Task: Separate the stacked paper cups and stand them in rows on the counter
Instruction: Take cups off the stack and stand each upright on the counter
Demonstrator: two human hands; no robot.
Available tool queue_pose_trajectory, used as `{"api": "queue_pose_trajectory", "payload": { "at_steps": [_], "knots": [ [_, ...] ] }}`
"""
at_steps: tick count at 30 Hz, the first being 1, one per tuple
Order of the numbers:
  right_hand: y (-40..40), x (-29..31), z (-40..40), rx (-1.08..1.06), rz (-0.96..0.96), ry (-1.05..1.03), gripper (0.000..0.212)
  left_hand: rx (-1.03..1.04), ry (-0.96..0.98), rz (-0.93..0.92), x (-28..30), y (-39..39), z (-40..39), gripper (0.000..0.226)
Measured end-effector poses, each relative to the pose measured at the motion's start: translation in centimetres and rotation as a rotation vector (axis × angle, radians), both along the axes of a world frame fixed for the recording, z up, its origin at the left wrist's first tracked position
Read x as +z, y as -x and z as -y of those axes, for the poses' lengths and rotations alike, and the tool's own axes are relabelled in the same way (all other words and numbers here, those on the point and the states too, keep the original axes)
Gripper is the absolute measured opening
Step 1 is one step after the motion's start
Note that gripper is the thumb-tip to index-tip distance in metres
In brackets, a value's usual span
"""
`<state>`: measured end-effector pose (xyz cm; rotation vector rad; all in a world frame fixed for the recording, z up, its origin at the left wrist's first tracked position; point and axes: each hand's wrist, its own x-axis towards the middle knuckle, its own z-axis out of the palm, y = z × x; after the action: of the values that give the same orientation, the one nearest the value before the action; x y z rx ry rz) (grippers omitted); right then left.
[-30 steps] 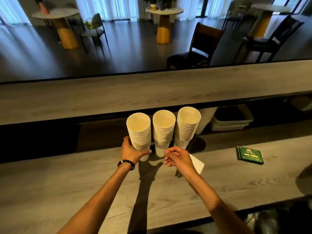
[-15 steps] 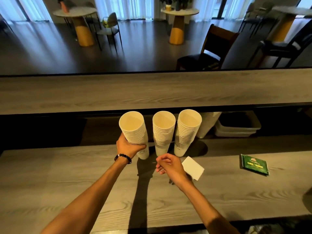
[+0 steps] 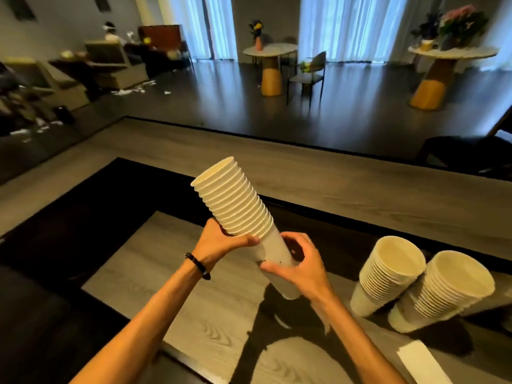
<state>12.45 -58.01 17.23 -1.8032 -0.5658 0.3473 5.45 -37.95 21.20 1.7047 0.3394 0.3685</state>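
Lifted off the table since a second ago, one stack of paper cups (image 3: 238,202) is now in both hands, tilted with its open mouth up and to the left, and the view has swung left so the other stacks sit at the right. Nearest, a white paper slip (image 3: 422,361) lies flat on the grey wood-grain table (image 3: 194,322) at the lower right corner. The right hand (image 3: 300,266) is closed around the bottom cup (image 3: 279,264) of the held stack, fingers wrapped over its plain wall. The left hand (image 3: 221,242), with a dark beaded bracelet (image 3: 197,265) on its wrist, grips the stack just above, at the lowest of the ribbed rims. Both forearms cast dark shadows on the table below.

To the right, two more stacks stand on the table, touching each other: the left standing stack (image 3: 388,275) and the right standing stack (image 3: 440,292), both leaning in this wide-angle view.

Beyond the hands a black recess separates the table from a raised wooden ledge (image 3: 332,184) that bends around at the left. Past it lies a dark glossy floor with a round pedestal table (image 3: 270,65) carrying a vase, a chair (image 3: 310,74) beside it, a second round table with flowers (image 3: 443,65) at the right, sofas at the left, and tall curtained windows (image 3: 343,26).
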Motion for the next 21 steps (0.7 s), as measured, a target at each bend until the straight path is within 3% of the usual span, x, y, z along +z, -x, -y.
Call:
{"api": "queue_pose_trajectory", "payload": {
  "at_steps": [3,7,10,13,17,21],
  "knots": [
    [-0.8,2.7,-4.8,0.198,-0.036,0.008,0.078,0.053,0.128,0.06,1.6,1.5,-4.1,0.106],
    [-0.5,5.2,-12.3,0.343,0.003,0.034,0.069,0.149,0.175,0.17,3.5,3.3,-9.8,0.093],
    [0.9,5.4,-19.2,0.306,0.079,0.028,0.071,0.197,0.187,0.246,3.5,4.7,-15.9,0.088],
    [2.9,5.2,-25.8,0.259,0.137,0.03,0.078,0.226,0.191,0.254,3.2,6.1,-22.4,0.098],
    [4.8,6.5,-34.4,0.236,0.148,-0.02,0.073,0.246,0.166,0.275,4.7,7.7,-31.1,0.102],
    [5.8,8.2,-41.7,0.182,0.153,-0.053,0.076,0.259,0.169,0.323,7.1,8.3,-37.2,0.089]
  ]
}}
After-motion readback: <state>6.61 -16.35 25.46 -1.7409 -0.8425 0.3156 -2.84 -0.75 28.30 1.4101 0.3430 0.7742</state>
